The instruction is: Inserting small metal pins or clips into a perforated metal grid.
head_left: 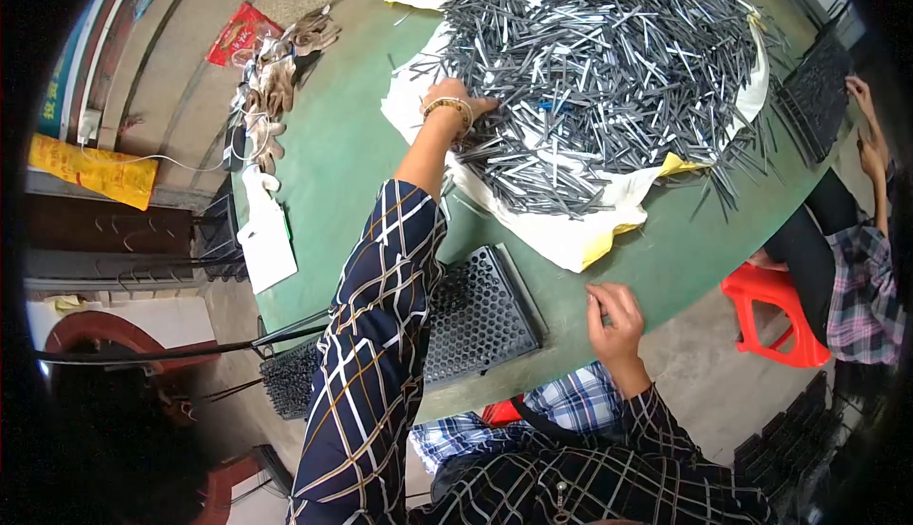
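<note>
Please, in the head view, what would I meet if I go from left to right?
Yellow packaging → white sheet on the table → left hand → right hand → red stool → co-worker's plaid garment.

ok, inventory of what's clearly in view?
thin strips: uncountable, grey, heaped on table
sheeting: one, white-yellow, under strips
table: one, green, centre
perforated tray: one, black, near edge
far tray: one, black, right
gloves: several, pale and brown, left
packet: one, red, upper left
card: one, white, left
bag: one, yellow, far left
stool: one, red, right
co-worker: one, plaid shirt, right
left hand: one, bare, at strips' left edge
right hand: one, bare, near edge
</note>
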`<state>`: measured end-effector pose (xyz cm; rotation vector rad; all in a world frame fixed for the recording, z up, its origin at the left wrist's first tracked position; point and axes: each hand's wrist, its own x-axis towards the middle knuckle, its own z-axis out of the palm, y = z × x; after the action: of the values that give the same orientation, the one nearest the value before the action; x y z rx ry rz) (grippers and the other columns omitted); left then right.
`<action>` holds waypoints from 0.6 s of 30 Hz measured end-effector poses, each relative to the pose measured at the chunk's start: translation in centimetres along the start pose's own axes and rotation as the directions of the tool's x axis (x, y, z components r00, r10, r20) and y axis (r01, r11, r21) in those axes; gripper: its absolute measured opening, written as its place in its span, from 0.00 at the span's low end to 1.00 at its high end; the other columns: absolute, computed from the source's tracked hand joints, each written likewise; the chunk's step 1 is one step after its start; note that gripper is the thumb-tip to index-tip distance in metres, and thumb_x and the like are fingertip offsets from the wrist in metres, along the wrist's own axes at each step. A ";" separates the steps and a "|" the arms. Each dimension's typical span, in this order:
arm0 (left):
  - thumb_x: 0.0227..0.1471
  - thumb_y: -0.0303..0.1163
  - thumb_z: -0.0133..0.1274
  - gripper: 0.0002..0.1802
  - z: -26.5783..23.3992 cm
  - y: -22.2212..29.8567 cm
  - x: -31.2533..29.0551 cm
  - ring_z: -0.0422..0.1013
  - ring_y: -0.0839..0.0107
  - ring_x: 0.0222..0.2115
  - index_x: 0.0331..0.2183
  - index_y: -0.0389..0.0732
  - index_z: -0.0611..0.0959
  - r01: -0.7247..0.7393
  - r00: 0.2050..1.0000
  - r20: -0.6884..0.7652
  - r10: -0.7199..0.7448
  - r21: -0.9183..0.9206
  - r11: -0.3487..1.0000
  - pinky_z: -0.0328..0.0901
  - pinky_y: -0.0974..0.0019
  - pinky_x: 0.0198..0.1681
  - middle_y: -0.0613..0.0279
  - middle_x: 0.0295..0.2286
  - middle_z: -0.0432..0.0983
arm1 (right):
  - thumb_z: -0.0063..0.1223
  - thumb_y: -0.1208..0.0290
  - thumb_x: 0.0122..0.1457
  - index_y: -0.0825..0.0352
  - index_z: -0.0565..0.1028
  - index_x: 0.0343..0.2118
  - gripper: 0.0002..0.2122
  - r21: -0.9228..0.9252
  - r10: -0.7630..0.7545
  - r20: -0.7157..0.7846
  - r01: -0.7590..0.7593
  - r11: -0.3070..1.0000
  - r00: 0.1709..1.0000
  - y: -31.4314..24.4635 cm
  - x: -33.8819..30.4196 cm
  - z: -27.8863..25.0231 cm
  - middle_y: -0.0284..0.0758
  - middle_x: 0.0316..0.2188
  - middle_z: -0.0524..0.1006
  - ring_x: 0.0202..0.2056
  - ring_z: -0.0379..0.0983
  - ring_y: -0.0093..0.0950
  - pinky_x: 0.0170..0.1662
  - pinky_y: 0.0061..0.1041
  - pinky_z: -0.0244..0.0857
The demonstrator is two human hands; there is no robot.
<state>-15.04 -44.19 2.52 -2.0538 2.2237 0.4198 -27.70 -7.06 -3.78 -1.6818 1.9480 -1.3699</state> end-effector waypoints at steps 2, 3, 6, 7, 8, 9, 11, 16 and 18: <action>0.24 0.64 0.62 0.51 0.0 0.5 -0.1 0.70 0.56 0.42 0.41 0.29 0.75 0.018 1.000 -0.006 -0.018 0.025 1.000 0.65 0.62 0.45 0.47 0.41 0.72 | 0.51 0.85 0.47 0.71 0.75 0.31 0.07 0.013 -0.005 -0.012 0.005 1.000 1.000 -0.2 0.2 -0.2 0.37 0.28 0.73 0.24 0.68 0.28 0.25 0.22 0.62; 0.23 0.66 0.62 0.52 -0.1 0.4 0.0 0.70 0.56 0.42 0.41 0.28 0.75 0.049 0.999 -0.022 -0.047 0.050 0.998 0.65 0.63 0.45 0.48 0.41 0.72 | 0.51 0.85 0.47 0.71 0.75 0.31 0.07 0.019 -0.006 -0.015 0.006 1.000 1.000 -0.2 0.3 -0.2 0.37 0.28 0.73 0.24 0.68 0.28 0.25 0.22 0.62; 0.21 0.70 0.60 0.58 -0.4 0.0 0.7 0.70 0.58 0.43 0.43 0.27 0.74 0.024 0.998 0.050 -0.030 0.118 0.993 0.64 0.64 0.46 0.47 0.43 0.72 | 0.51 0.85 0.47 0.71 0.75 0.30 0.07 0.024 -0.029 -0.021 0.030 0.999 0.999 -0.3 0.3 -0.1 0.37 0.27 0.73 0.23 0.68 0.29 0.25 0.24 0.62; 0.21 0.71 0.59 0.59 -0.5 0.2 0.7 0.70 0.58 0.43 0.44 0.26 0.73 0.034 0.993 0.111 -0.048 0.121 0.992 0.64 0.64 0.46 0.47 0.43 0.71 | 0.51 0.85 0.47 0.71 0.75 0.30 0.07 0.023 -0.032 -0.022 0.033 0.999 0.999 -0.2 0.2 -0.1 0.38 0.27 0.73 0.24 0.68 0.29 0.25 0.24 0.62; 0.22 0.67 0.61 0.57 -0.6 0.2 0.7 0.69 0.58 0.44 0.45 0.26 0.73 0.045 0.991 0.124 -0.054 0.078 0.996 0.64 0.64 0.47 0.46 0.43 0.71 | 0.51 0.85 0.47 0.71 0.75 0.30 0.07 0.022 -0.036 -0.021 0.037 0.999 0.999 -0.1 0.2 0.0 0.38 0.27 0.73 0.24 0.68 0.30 0.25 0.24 0.62; 0.22 0.67 0.61 0.57 -0.6 0.3 0.7 0.69 0.58 0.44 0.45 0.26 0.73 0.041 0.991 0.124 -0.050 0.077 0.996 0.64 0.64 0.47 0.46 0.43 0.71 | 0.51 0.85 0.47 0.71 0.75 0.30 0.07 0.019 -0.035 -0.023 0.036 0.999 0.999 -0.1 0.1 -0.1 0.38 0.27 0.73 0.24 0.68 0.30 0.25 0.24 0.62; 0.24 0.62 0.64 0.53 -0.5 0.3 0.5 0.71 0.58 0.41 0.43 0.27 0.74 -0.023 0.999 0.036 0.023 0.007 1.000 0.65 0.64 0.45 0.47 0.40 0.73 | 0.53 0.82 0.46 0.68 0.75 0.31 0.07 0.043 0.036 0.015 -0.037 0.998 0.999 -0.3 -0.1 -0.3 0.38 0.29 0.73 0.30 0.70 0.37 0.33 0.31 0.64; 0.35 0.46 0.62 0.32 -1.4 1.4 -1.3 0.73 0.59 0.39 0.38 0.31 0.78 0.067 0.994 0.092 -0.050 -0.192 0.979 0.66 0.65 0.43 0.48 0.38 0.75 | 0.53 0.82 0.46 0.68 0.75 0.31 0.07 0.039 0.037 -0.003 -0.037 0.999 0.999 0.0 -0.2 -0.2 0.38 0.29 0.73 0.29 0.70 0.37 0.32 0.31 0.64; 0.35 0.44 0.62 0.31 -1.6 1.9 -2.3 0.73 0.59 0.38 0.38 0.31 0.78 0.086 0.995 0.063 -0.074 -0.203 0.975 0.66 0.64 0.42 0.47 0.38 0.75 | 0.53 0.81 0.46 0.68 0.75 0.31 0.07 0.039 0.038 -0.011 -0.037 0.999 0.999 -0.1 -0.1 -0.3 0.38 0.29 0.73 0.29 0.70 0.37 0.32 0.31 0.64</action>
<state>-16.48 -42.33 4.92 -2.1910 2.1375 0.7181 -27.81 -6.85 -3.61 -1.6149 1.9361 -1.3982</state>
